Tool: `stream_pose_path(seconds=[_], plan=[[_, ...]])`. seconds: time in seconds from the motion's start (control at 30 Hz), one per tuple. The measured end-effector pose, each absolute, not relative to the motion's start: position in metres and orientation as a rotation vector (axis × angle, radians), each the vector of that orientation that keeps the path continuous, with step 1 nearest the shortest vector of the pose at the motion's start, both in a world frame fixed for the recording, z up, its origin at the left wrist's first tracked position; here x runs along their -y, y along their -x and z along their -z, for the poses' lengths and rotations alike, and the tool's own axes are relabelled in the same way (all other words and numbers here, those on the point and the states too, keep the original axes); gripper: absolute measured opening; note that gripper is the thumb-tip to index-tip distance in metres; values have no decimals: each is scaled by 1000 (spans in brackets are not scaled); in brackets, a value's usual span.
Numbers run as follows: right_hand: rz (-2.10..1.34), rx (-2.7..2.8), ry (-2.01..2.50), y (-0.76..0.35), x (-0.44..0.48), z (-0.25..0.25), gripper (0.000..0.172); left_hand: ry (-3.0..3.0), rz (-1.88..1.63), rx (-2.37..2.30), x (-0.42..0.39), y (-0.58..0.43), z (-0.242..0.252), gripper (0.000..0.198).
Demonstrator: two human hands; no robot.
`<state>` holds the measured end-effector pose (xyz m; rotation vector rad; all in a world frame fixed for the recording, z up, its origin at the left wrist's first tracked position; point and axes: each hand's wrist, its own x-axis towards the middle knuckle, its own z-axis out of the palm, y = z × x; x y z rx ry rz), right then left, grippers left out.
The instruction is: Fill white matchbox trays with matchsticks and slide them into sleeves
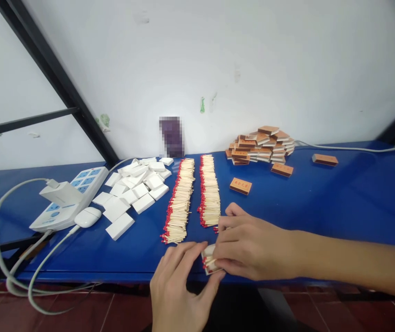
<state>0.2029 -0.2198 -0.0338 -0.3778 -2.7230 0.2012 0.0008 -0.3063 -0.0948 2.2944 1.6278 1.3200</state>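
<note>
Close to the table's front edge, a small white matchbox tray [208, 251] holds a few red-tipped matches [209, 262]. My left hand [179, 279] grips this tray between thumb and fingers. Over the tray's right part, my right hand [252, 244] has its fingers curled together on the matches; its fingertips are partly hidden. Just beyond the hands lie two long rows of red-headed matches, a left row [180, 200] and a right row [210, 191]. The near end of the right row is partly covered by my right hand.
White trays [138, 182] lie heaped at the left, beside a power strip [71, 196] with cables and a white charger. Orange-topped matchboxes [262, 145] are piled against the wall. A single matchbox [240, 186] lies in front of them. A pixelated purple object [172, 137] leans on the wall.
</note>
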Motion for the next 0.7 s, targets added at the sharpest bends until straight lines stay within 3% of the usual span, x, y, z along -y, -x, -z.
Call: stream_pose_path(seconds=[0.2,0.7], plan=[[-43,2598,339,-203,219,46,27,-2296,-1298,-1605,309,3,93,39],[-415,2566,472,-205,223,62,13,-2237,-1395,-1570,310,0,94,31]])
